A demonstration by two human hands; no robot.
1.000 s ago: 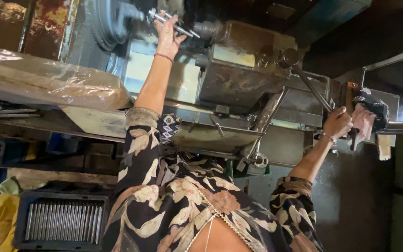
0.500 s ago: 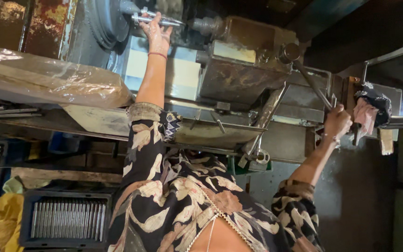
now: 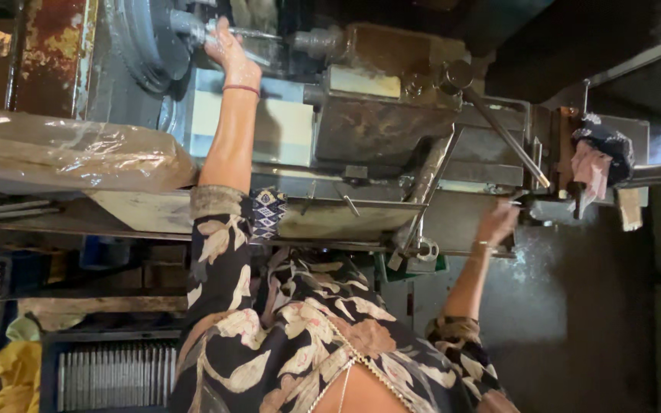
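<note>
Both hands on the grey metal lathe [image 3: 392, 130].
Left hand [image 3: 231, 53] holds the thin steel rod [image 3: 258, 34], lying along the lathe; right hand [image 3: 496, 223], lower than before, grip unclear.

Both bare arms reach away from the body, sleeves of dark floral fabric ending at the elbows. The left hand [image 3: 231, 57] is stretched far out, fingers curled in a closed grip, a thin band around the wrist. The right hand [image 3: 496, 223] extends less far, fingers bent.
</note>
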